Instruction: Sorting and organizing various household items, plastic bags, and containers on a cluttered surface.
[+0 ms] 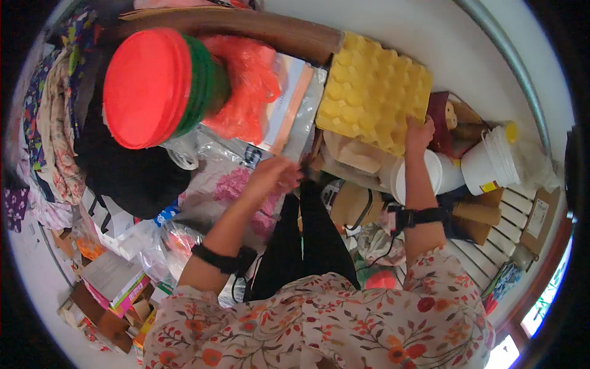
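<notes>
My right hand (pixel 419 132) grips the lower right edge of a yellow egg tray (pixel 375 92), its bumpy cups facing me. The tray is tilted at the back, over a beige moulded piece (pixel 353 152). Loosely bent and a little blurred, the fingers of my left hand (pixel 276 176) are apart, with nothing visible in them. That hand is over the clutter beside pink ruffled fabric (pixel 232 183). Behind it lie a red plastic bag (pixel 243 86) and a flat box with an orange edge (pixel 290 107).
A green bucket with a red lid (pixel 144 89) stands at the left back. White tubs (pixel 482 163) and a white round lid (pixel 420 177) are near my right forearm. Cartons (pixel 114 280) crowd the lower left. A slatted white surface (pixel 485 246) lies at the right.
</notes>
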Motion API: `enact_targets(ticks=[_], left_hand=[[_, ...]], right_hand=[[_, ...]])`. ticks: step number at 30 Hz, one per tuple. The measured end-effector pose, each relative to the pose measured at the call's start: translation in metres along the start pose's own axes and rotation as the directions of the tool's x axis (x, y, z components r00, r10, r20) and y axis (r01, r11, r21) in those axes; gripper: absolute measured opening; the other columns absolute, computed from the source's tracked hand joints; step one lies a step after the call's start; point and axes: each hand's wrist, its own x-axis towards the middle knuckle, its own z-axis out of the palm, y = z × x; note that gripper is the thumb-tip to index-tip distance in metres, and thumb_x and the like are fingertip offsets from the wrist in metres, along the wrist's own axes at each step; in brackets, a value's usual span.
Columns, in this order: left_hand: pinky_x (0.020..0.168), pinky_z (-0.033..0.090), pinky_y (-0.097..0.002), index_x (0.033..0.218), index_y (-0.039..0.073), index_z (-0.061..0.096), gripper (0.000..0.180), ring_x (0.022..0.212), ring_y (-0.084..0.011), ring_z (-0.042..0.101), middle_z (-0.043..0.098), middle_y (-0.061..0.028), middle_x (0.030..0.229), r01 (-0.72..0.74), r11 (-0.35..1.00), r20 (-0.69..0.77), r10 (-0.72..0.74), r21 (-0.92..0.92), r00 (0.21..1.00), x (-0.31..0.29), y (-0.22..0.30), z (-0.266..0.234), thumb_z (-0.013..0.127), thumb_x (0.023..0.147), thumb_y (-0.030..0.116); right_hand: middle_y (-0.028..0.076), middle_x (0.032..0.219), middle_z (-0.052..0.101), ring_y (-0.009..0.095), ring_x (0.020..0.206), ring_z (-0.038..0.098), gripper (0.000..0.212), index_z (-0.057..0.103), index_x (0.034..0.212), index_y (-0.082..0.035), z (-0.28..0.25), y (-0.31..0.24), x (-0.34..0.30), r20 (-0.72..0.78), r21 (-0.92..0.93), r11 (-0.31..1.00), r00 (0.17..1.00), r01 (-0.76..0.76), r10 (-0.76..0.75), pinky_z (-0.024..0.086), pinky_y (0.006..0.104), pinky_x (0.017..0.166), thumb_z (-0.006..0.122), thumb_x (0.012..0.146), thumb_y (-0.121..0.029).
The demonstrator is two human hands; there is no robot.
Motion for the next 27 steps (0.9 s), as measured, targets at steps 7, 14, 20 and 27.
enact_targets(ticks=[7,14,20,27], left_hand=[[0.083,0.045,-0.0399,0.120,0.008,0.043,0.064,0.094,-0.0238,0.051,0.046,-0.0088,0.113,0.100,0.991,0.124,-0.089,-0.088,0.988,0.128,-0.008,0.078,0.064,0.076,0.049],[0.077,0.046,-0.0415,0.120,0.014,0.045,0.060,0.088,-0.0196,0.044,0.046,-0.0051,0.105,-0.055,0.904,-0.117,0.005,-0.423,0.993,0.178,-0.023,0.108,0.069,0.074,0.044],[0.078,0.044,-0.0376,0.113,0.014,0.048,0.043,0.096,-0.0198,0.050,0.051,-0.0029,0.105,-0.177,0.789,-0.187,0.080,-0.588,0.979,0.186,-0.031,0.109,0.066,0.075,0.022],[0.075,0.045,-0.0338,0.108,0.012,0.047,0.036,0.094,-0.0172,0.050,0.050,-0.0014,0.101,-0.113,0.818,-0.194,0.002,-0.564,0.981,0.171,-0.025,0.106,0.063,0.075,0.014]], right_hand=[[0.013,0.119,0.052,0.025,0.104,0.052,0.056,0.050,0.117,-0.004,0.012,0.038,0.049,0.686,0.278,0.644,0.617,-0.712,0.386,0.044,0.0369,0.084,0.059,0.081,-0.046],[0.009,0.122,0.050,0.025,0.110,0.050,0.061,0.037,0.129,-0.007,0.012,0.059,0.061,0.960,0.275,0.100,0.279,-0.956,0.028,0.043,0.0395,0.090,0.058,0.083,-0.041],[0.007,0.117,0.052,0.025,0.107,0.051,0.055,0.037,0.130,-0.012,0.021,0.071,0.057,0.960,0.232,0.190,0.256,-0.954,0.115,0.043,0.0397,0.089,0.059,0.083,-0.028],[0.009,0.117,0.052,0.023,0.106,0.053,0.046,0.039,0.126,-0.007,0.006,0.060,0.045,0.925,0.310,0.244,0.351,-0.919,0.146,0.044,0.0374,0.088,0.052,0.085,-0.023]])
